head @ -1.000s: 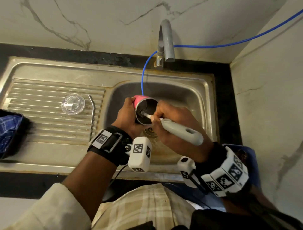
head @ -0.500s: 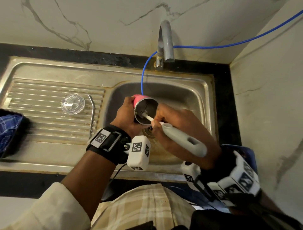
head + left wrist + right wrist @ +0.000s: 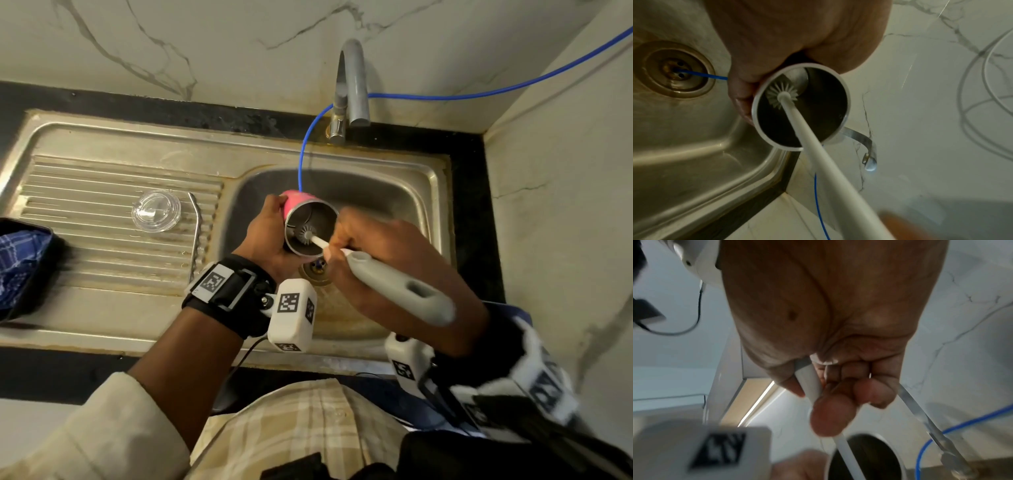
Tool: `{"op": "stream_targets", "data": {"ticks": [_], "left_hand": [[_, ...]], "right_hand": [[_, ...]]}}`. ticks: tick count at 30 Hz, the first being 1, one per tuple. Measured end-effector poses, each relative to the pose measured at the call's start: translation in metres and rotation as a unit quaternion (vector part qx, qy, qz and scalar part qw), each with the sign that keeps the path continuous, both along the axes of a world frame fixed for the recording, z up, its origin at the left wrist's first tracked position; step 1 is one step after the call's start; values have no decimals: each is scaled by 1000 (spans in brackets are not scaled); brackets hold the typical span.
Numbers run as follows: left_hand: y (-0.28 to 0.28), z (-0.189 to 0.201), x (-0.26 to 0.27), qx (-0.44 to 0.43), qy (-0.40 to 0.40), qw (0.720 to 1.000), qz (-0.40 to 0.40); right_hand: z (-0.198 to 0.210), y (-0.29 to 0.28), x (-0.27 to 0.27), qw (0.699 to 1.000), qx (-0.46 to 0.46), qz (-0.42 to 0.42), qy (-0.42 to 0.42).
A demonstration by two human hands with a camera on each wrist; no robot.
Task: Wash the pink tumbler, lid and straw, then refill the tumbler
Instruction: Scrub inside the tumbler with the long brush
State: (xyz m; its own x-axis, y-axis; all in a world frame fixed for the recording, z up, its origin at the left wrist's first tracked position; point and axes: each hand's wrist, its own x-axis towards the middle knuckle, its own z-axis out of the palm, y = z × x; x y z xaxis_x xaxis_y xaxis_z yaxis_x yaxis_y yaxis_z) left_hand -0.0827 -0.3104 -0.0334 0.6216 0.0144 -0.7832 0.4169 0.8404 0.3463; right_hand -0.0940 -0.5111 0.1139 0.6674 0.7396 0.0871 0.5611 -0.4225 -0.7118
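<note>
Head view: the left grip (image 3: 270, 236) is wrapped around the pink tumbler (image 3: 310, 228), holding it tilted over the sink basin (image 3: 394, 198) with its open mouth turned toward the person. The right grip (image 3: 387, 260) is clenched on the grey handle of a bottle brush (image 3: 394, 284), thumb and fingers pinching where the handle narrows to the white stem. The stem runs into the tumbler from its 4 o'clock rim, and the white bristle head (image 3: 782, 95) sits inside, against the steel wall on the side of the left palm. The right wrist view shows the fingers (image 3: 875, 394) curled round the stem, the tumbler's mouth just below them.

At 9 o'clock from the tumbler, on the ribbed draining board (image 3: 85, 240), the clear lid (image 3: 156, 211) lies flat, and the bent metal straw (image 3: 196, 236) lies just beside it, between lid and basin. At 12 o'clock stands the grey tap (image 3: 352, 85); a thin blue tube (image 3: 303, 161) drops behind the tumbler, and the left wrist view shows it entering the drain (image 3: 674, 69). A blue checked cloth (image 3: 17, 263) sits at the far 9 o'clock edge of the table.
</note>
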Motion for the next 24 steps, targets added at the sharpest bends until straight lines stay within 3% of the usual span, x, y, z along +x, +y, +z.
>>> {"op": "stream_targets", "data": {"ticks": [4, 9, 13, 19, 24], "left_hand": [[1, 4, -1, 18, -6, 1000, -10], [14, 3, -5, 44, 2, 999, -5], [10, 2, -2, 31, 8, 999, -6], [9, 3, 1, 42, 8, 999, -7], [13, -3, -5, 14, 5, 1000, -10]], "right_hand": [[-17, 10, 0, 999, 9, -25, 18], [20, -17, 1, 990, 29, -40, 130], [24, -16, -3, 995, 26, -27, 89], [-18, 11, 0, 999, 26, -44, 19], [-8, 1, -5, 998, 9, -33, 54]]}}
